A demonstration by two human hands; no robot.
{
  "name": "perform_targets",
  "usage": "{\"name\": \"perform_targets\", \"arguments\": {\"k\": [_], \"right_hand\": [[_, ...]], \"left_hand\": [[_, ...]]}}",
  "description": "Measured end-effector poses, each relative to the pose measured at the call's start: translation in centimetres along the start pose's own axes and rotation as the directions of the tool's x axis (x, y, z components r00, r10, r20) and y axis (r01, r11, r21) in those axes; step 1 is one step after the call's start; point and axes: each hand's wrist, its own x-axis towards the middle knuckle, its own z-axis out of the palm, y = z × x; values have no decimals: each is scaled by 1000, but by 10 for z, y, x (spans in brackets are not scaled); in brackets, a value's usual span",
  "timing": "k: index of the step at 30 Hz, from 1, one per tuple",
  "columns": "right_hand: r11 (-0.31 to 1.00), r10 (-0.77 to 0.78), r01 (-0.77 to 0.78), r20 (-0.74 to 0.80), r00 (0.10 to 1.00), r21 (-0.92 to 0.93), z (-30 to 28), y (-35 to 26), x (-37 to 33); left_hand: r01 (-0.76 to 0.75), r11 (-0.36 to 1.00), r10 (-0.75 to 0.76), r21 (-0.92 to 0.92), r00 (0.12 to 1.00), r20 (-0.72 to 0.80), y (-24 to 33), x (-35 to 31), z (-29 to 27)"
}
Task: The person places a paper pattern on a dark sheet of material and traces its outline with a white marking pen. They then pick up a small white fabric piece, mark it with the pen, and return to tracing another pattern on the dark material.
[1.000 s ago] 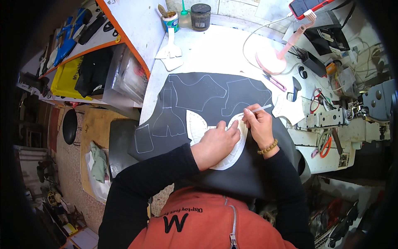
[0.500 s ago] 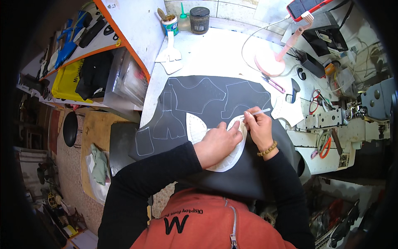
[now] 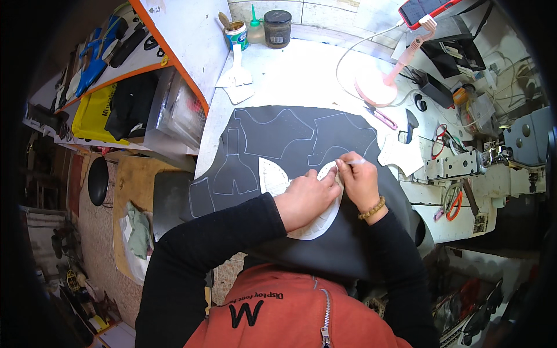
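Note:
A white U-shaped pattern piece [image 3: 271,175] lies on a dark sheet of leather-like material [image 3: 368,232], its middle hidden under my left hand [image 3: 307,200]. That hand presses the pattern flat, fingers partly stretched out and the index finger reaching toward its right-hand edge. My right hand [image 3: 361,184] is closed in a pinch around a thin, pale marking pen [image 3: 358,162], with the tip at the pattern's upper right edge. Pale outlines of several shapes are drawn on the dark sheet beyond and left of my hands.
White pattern pieces lie at the back left [image 3: 235,84] and at the right [image 3: 403,153]. A tin with a brush [image 3: 237,36] and a dark jar [image 3: 277,29] stand at the back. A pink phone stand [image 3: 377,87], a pink cutter [image 3: 384,119] and a sewing machine [image 3: 464,168] occupy the right.
My right hand has shifted slightly left, and the pen looks more upright. My left hand stays on the pattern, almost unmoved.

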Motion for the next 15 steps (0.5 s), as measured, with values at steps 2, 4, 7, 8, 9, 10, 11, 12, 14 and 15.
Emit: {"name": "perform_targets", "arguments": {"k": [2,4,7,8,9,10,11,12,14,15], "right_hand": [[891,378,-377,46,925,254,-2,0,0],[863,396,-389,47,917,324,-3,0,-1],[878,399,-396,47,916,268,-5,-1,-3],[890,369,-365,38,928,273,-5,0,-3],[900,355,-352,35,934,257,-4,0,-4],[909,351,-349,34,936,226,-4,1,-4],[910,341,-337,26,940,239,-3,1,-4],[911,342,-338,21,939,237,-3,2,-4],[947,279,-275,0,960,167,-1,4,-4],[973,211,-209,-13,977,97,-1,4,-3]], "left_hand": [[-1,1000,1,0,1000,-7,0,0,-1],[-7,1000,7,16,1000,-7,-1,-1,-2],[7,1000,-7,24,1000,14,1,0,-2],[6,1000,-6,17,1000,21,1,0,-3],[6,1000,-6,11,1000,28,1,0,-3],[7,1000,-7,6,999,34,1,0,-3],[5,1000,-6,10,999,37,1,0,-3],[5,1000,-5,12,999,40,1,0,-3],[5,1000,-6,24,999,43,1,0,-2],[5,999,-7,33,999,43,1,1,-2]]}}
